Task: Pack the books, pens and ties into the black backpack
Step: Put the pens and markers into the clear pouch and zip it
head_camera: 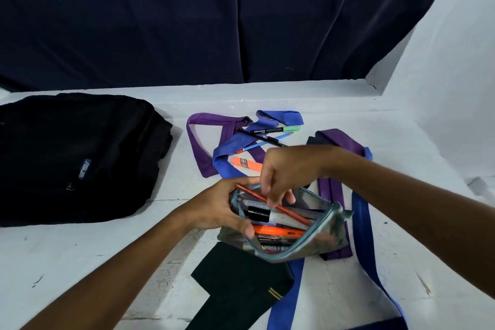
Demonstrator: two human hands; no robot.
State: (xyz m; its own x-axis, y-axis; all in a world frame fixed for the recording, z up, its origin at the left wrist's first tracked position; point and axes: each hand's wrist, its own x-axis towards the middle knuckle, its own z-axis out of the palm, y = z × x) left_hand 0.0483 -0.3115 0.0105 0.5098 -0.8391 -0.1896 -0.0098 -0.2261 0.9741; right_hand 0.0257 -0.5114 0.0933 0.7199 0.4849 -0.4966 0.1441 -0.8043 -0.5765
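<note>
Left grip (222,209) clamps the pouch (308,244) mouth at frame centre; my right grip (278,177) pinches a red pencil (273,205) into it. Backpack (75,153) sits left. Pouch may tip, spilling pens.

A makeshift recording corner rather than a lived-in room — a dark navy curtain (214,16) fills the upper frame, a bare white wall (455,75) stands at right, and a scuffed white-painted desk (67,254) spreads below.
</note>
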